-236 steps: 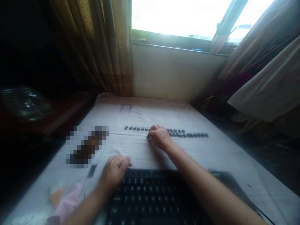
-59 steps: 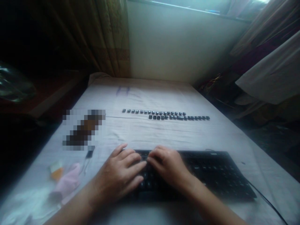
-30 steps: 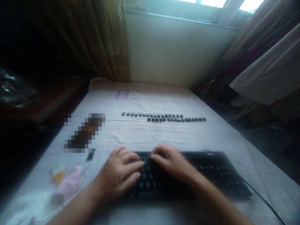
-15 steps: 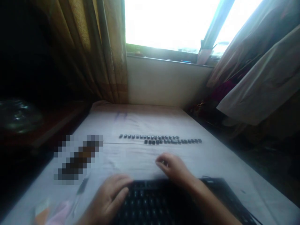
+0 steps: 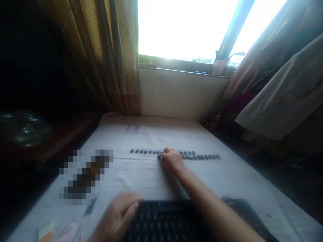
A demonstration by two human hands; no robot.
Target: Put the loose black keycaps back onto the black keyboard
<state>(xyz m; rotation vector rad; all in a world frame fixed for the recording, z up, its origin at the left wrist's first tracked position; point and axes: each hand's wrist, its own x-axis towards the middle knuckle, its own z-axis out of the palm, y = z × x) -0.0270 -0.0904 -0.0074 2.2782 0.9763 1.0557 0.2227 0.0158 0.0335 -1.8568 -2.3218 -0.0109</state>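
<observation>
A black keyboard (image 5: 161,220) lies at the bottom middle, with many keys in place on its left part. My left hand (image 5: 119,215) grips its upper left corner, the thumb along the near side. Farther off on the cloth, small dark keycaps (image 5: 145,151) are laid out in two rows. My right hand (image 5: 173,161) reaches across the keyboard to the lower row (image 5: 202,157). Its fingers are pinched together at that row's left end, beside a dark keycap (image 5: 158,157). What sits between the fingertips is hidden, and the hand covers part of both rows.
A pale cloth (image 5: 141,174) covers the table. To the left are a pixelated object (image 5: 87,176), a dark-ended tool (image 5: 90,206) and a brush (image 5: 45,231). A cable (image 5: 227,198) shows behind the keyboard. Curtain (image 5: 106,60) and hanging cloth (image 5: 280,97) flank the window.
My right hand has moved away from above the keyboard, forward and slightly left, to the keycap rows. My left hand stays on the keyboard's corner. The whole view has shifted slightly.
</observation>
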